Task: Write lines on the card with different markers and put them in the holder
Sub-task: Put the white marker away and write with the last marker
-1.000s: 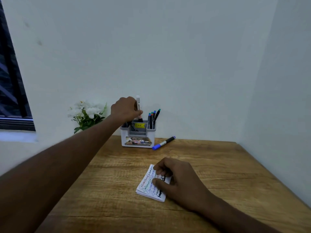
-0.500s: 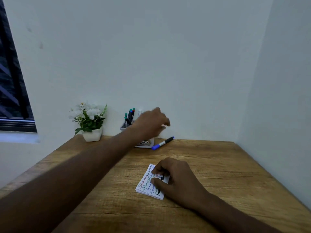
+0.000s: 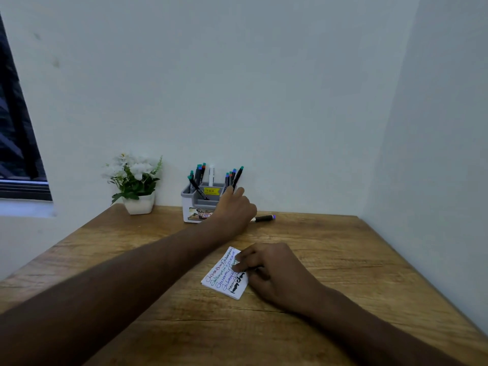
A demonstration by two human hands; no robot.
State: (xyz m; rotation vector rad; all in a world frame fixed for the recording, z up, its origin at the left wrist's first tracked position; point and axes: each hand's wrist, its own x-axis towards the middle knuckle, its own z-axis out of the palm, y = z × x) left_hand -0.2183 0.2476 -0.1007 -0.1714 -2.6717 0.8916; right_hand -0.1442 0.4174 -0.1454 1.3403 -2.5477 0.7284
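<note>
A wooden table (image 3: 330,273) fills the near part of the scene, set into a corner of pale walls. On it, near the middle, lies a small white card (image 3: 220,277) covered with handwritten lines in red, green, blue and black. The right hand (image 3: 274,270) rests on the right part of the card, its fingers bent and its fingertips (image 3: 237,268) pressing the paper down; it grips nothing.

The left hand (image 3: 233,210) reaches across to the far side of the table, just in front of the holder (image 3: 196,204). Its back faces the camera and its fingers point toward the holder's right side; whether they are spread or closed on something cannot be told, since the palm is hidden.

The holder is a white and grey box with several compartments, standing against the far wall. Markers (image 3: 199,174) with teal, blue and red caps stand tilted in its left and right compartments, and a white one stands upright in the middle. A single marker (image 3: 264,218) with a purple end lies flat on the table just right of the left hand. Left of the holder stands a white pot of white flowers (image 3: 136,180). A dark window (image 3: 15,143) shows at the far left.
</note>
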